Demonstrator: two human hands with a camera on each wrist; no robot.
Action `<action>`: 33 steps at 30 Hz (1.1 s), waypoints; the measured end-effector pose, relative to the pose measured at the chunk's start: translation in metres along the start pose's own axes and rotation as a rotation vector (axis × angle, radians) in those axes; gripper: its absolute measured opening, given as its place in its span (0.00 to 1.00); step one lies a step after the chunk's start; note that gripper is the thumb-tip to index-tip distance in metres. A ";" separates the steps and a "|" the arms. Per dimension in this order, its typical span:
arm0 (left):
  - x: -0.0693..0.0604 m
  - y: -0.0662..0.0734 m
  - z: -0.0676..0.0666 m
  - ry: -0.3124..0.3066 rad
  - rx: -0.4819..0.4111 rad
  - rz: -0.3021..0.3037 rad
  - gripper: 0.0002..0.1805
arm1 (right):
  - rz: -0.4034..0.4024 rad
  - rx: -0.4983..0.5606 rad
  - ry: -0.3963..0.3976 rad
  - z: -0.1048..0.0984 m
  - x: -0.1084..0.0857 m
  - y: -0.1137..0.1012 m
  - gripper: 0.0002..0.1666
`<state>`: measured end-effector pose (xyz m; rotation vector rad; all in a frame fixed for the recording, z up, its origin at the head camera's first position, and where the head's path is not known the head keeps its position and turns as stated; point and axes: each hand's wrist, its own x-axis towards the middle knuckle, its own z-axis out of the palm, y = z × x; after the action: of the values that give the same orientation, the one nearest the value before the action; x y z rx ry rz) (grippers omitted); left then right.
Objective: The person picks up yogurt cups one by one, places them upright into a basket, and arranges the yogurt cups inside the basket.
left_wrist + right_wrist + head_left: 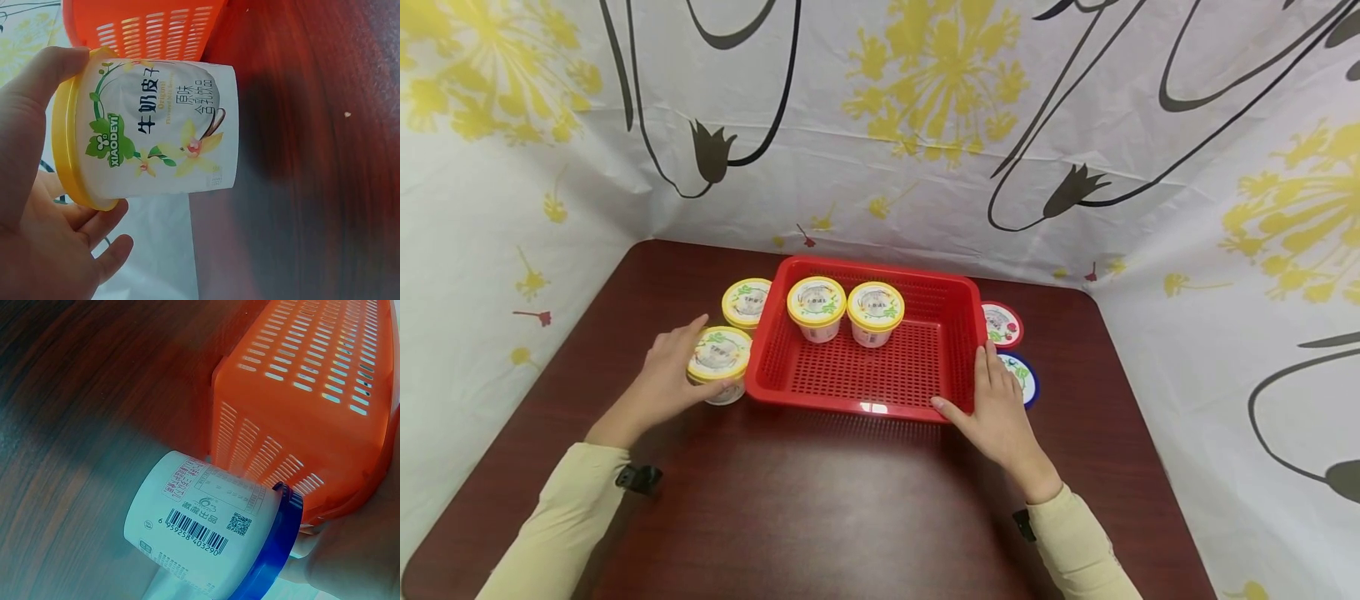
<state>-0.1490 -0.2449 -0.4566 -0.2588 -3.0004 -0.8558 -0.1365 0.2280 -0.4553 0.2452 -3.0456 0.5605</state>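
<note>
My left hand (666, 375) grips a yellow-lidded cup (719, 353) at the basket's left; in the left wrist view the thumb and fingers of the hand (47, 181) are round the lid of this white cup (156, 128). Behind it stands another yellow-lidded cup (747, 302). The red basket (820, 402) holds two yellow-lidded cups (817, 302) (876, 307) toward its back left. My right hand (1000, 417) rests on the basket's right front corner, thumb on the front rim, fingers along the right side.
Right of the basket are a red-lidded cup (1002, 324) and a blue-lidded cup (1022, 379), partly hidden by the basket and hand. The blue-lidded cup (206, 525) stands close to the basket's side in the right wrist view. Patterned cloth (820, 192) surrounds the dark table (850, 500).
</note>
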 end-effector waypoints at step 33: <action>0.005 0.015 -0.053 0.110 0.039 0.071 0.55 | -0.001 -0.002 0.000 0.001 0.000 0.000 0.69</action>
<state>-0.1529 -0.2592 -0.4029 -0.3051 -2.8837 -0.7776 -0.1365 0.2279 -0.4562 0.2471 -3.0457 0.5577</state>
